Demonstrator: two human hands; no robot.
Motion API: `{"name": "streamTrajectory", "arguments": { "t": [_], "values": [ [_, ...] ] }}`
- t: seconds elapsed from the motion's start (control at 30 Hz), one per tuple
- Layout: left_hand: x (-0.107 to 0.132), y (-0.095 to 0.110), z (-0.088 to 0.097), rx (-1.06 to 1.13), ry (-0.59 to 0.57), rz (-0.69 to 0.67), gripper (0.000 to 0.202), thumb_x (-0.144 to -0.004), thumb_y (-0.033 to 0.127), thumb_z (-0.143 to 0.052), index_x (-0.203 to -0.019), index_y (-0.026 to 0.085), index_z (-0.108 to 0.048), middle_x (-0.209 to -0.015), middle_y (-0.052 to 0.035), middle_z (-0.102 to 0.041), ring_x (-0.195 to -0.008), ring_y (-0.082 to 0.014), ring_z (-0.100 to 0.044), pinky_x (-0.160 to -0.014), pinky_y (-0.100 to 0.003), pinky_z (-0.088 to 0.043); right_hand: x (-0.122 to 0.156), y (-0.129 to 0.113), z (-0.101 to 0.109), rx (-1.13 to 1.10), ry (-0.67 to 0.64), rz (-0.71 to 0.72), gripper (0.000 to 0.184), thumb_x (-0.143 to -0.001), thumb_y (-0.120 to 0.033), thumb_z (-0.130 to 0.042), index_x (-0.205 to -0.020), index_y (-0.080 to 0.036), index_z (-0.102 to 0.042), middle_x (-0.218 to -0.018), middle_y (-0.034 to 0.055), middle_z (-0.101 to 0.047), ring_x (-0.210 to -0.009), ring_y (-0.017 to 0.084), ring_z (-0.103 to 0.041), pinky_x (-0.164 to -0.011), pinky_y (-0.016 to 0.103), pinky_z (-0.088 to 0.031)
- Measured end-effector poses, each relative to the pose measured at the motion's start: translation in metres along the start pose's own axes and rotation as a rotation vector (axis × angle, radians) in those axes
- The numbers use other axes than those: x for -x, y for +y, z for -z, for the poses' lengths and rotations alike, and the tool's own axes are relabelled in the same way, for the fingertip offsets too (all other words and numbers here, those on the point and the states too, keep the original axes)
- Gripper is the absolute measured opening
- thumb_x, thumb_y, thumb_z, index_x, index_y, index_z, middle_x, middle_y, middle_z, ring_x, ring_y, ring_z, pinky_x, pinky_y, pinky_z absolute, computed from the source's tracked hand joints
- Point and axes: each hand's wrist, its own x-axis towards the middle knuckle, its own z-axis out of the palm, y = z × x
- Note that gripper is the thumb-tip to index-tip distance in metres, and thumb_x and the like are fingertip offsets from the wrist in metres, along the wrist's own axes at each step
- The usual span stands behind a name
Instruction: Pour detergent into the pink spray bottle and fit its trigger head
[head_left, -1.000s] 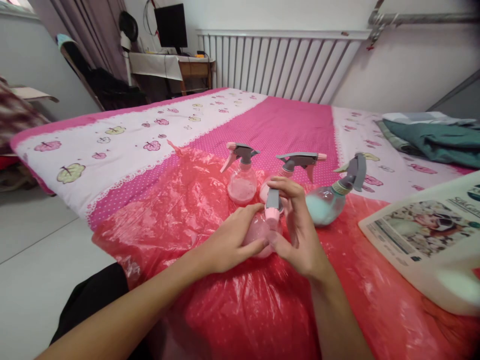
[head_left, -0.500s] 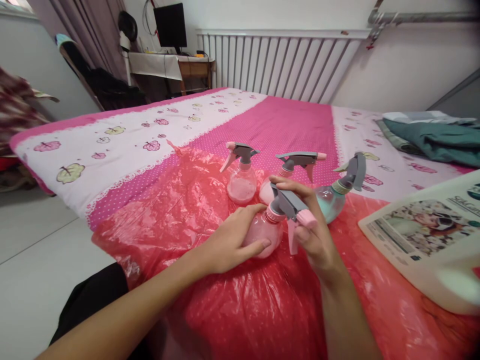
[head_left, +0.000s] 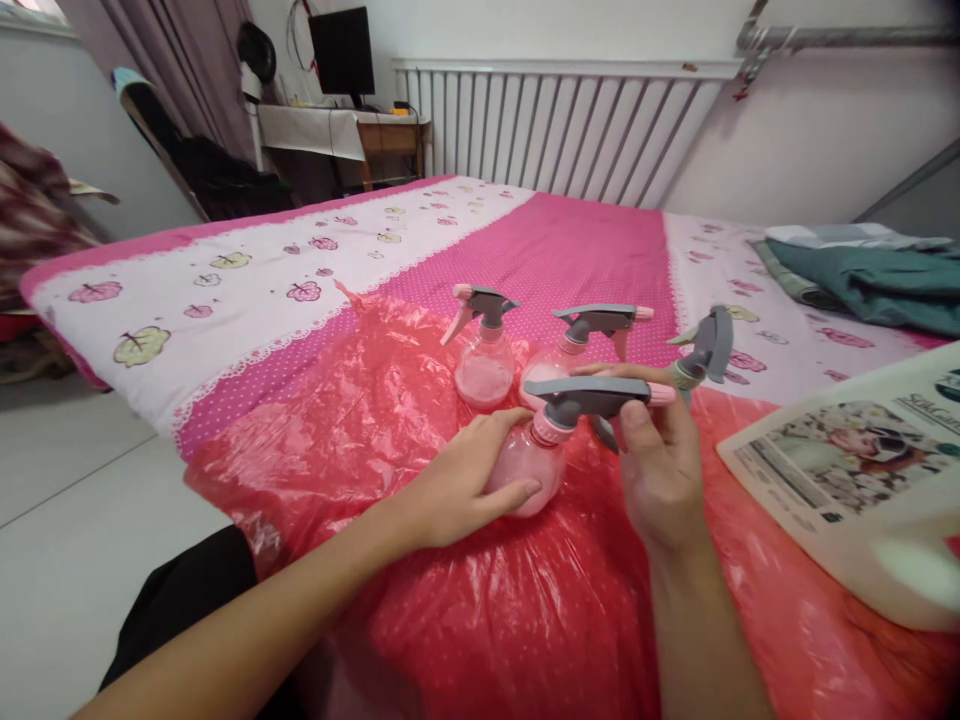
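Note:
A round clear pink spray bottle (head_left: 544,465) with a grey and pink trigger head stands upright in front of me. My left hand (head_left: 480,475) is wrapped round its body from the left. My right hand (head_left: 664,460) grips the pink nozzle end of the head between thumb and fingers, with the head pointing right. Just behind are two more pink spray bottles, one at the left (head_left: 484,370) and one partly hidden in the middle (head_left: 551,362). A spray bottle with a grey head (head_left: 705,350) stands behind my right hand, its body mostly hidden.
Crumpled red plastic sheeting (head_left: 322,410) lies under the bottles on a pink and white bedspread (head_left: 600,240). A large cream jug (head_left: 847,500) with a picture label is at the right. Folded green cloth (head_left: 877,275) lies at the far right.
The held bottle's trigger head has turned, its nozzle swinging from toward me to the right. My right hand has moved right with it, covering the green bottle's body. My left hand stays put.

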Motion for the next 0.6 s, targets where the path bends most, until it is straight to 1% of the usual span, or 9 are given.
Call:
{"name": "streamTrajectory", "arguments": {
  "t": [0.07, 0.13, 0.23, 0.3, 0.37, 0.43, 0.5, 0.57, 0.6],
  "values": [
    [0.0, 0.0003, 0.0003, 0.005, -0.005, 0.008, 0.069, -0.101, 0.047, -0.062, -0.158, 0.02, -0.035, -0.164, -0.0194, -0.047, -0.149, -0.0384, -0.048, -0.124, -0.062, -0.038, -0.002, 0.0037, 0.0019, 0.063, 0.091, 0.015, 0.022, -0.103, -0.041, -0.066, -0.117, -0.025, -0.065, -0.109, 0.002, -0.065, -0.1, 0.015, -0.066, -0.093, 0.033, -0.057],
    [-0.0002, 0.0008, 0.0005, 0.005, -0.01, 0.01, 0.069, -0.102, 0.047, -0.061, -0.159, 0.019, -0.034, -0.164, -0.0199, -0.046, -0.15, -0.0374, -0.048, -0.125, -0.061, -0.038, -0.0039, 0.0067, 0.0027, 0.107, 0.162, 0.021, 0.025, -0.1, -0.04, -0.071, -0.118, -0.025, -0.063, -0.104, 0.001, -0.062, -0.095, 0.013, -0.064, -0.09, 0.029, -0.056],
    [-0.0004, 0.0012, 0.0006, -0.006, -0.014, 0.011, 0.069, -0.102, 0.047, -0.06, -0.159, 0.018, -0.034, -0.164, -0.0208, -0.046, -0.15, -0.0371, -0.048, -0.124, -0.061, -0.038, -0.0059, 0.0089, 0.0023, 0.151, 0.192, -0.004, 0.03, -0.097, -0.039, -0.074, -0.121, -0.025, -0.062, -0.107, 0.0027, -0.063, -0.095, 0.014, -0.064, -0.085, 0.028, -0.058],
    [-0.0002, 0.0011, 0.0005, -0.008, -0.014, 0.01, 0.069, -0.102, 0.047, -0.06, -0.158, 0.017, -0.034, -0.164, -0.0209, -0.046, -0.149, -0.0369, -0.048, -0.124, -0.06, -0.038, -0.0065, 0.0091, 0.0018, 0.184, 0.172, -0.011, 0.029, -0.097, -0.038, -0.073, -0.121, -0.025, -0.064, -0.112, 0.0035, -0.065, -0.097, 0.014, -0.066, -0.083, 0.027, -0.058],
    [-0.0001, 0.0007, 0.0004, -0.001, -0.013, 0.004, 0.068, -0.102, 0.047, -0.06, -0.158, 0.018, -0.034, -0.164, -0.0203, -0.047, -0.149, -0.0363, -0.048, -0.125, -0.06, -0.038, -0.0068, 0.009, 0.0018, 0.214, 0.131, -0.013, 0.027, -0.099, -0.038, -0.071, -0.123, -0.025, -0.067, -0.118, 0.0043, -0.067, -0.103, 0.015, -0.068, -0.087, 0.029, -0.059],
    [-0.0001, 0.0002, 0.0003, 0.006, -0.011, 0.0, 0.068, -0.103, 0.047, -0.06, -0.158, 0.018, -0.034, -0.163, -0.0193, -0.047, -0.149, -0.0357, -0.049, -0.125, -0.06, -0.037, -0.0066, 0.0091, 0.0024, 0.221, 0.095, -0.026, 0.028, -0.102, -0.04, -0.067, -0.126, -0.026, -0.068, -0.125, 0.0053, -0.068, -0.113, 0.017, -0.068, -0.099, 0.034, -0.057],
    [-0.0004, -0.0003, 0.0001, 0.011, -0.008, -0.002, 0.068, -0.102, 0.047, -0.061, -0.158, 0.019, -0.034, -0.163, -0.019, -0.047, -0.148, -0.0361, -0.049, -0.125, -0.06, -0.037, -0.0061, 0.0096, 0.0038, 0.195, 0.067, -0.065, 0.03, -0.105, -0.043, -0.063, -0.129, -0.026, -0.068, -0.13, 0.0065, -0.069, -0.124, 0.02, -0.066, -0.111, 0.04, -0.052],
    [-0.0006, -0.0005, 0.0, 0.014, -0.006, -0.001, 0.069, -0.102, 0.048, -0.061, -0.159, 0.02, -0.034, -0.163, -0.0193, -0.047, -0.148, -0.0374, -0.049, -0.124, -0.062, -0.037, -0.0052, 0.0107, 0.0056, 0.154, 0.055, -0.105, 0.032, -0.106, -0.044, -0.061, -0.132, -0.027, -0.067, -0.133, 0.0071, -0.068, -0.128, 0.021, -0.064, -0.116, 0.043, -0.049],
    [-0.0006, -0.0004, 0.0, 0.015, -0.006, 0.002, 0.069, -0.102, 0.048, -0.061, -0.159, 0.02, -0.035, -0.163, -0.0194, -0.047, -0.148, -0.0381, -0.049, -0.124, -0.063, -0.037, -0.0047, 0.0116, 0.0066, 0.138, 0.062, -0.122, 0.032, -0.106, -0.045, -0.061, -0.132, -0.027, -0.067, -0.132, 0.0073, -0.069, -0.127, 0.021, -0.064, -0.115, 0.044, -0.048]
  ]
}}
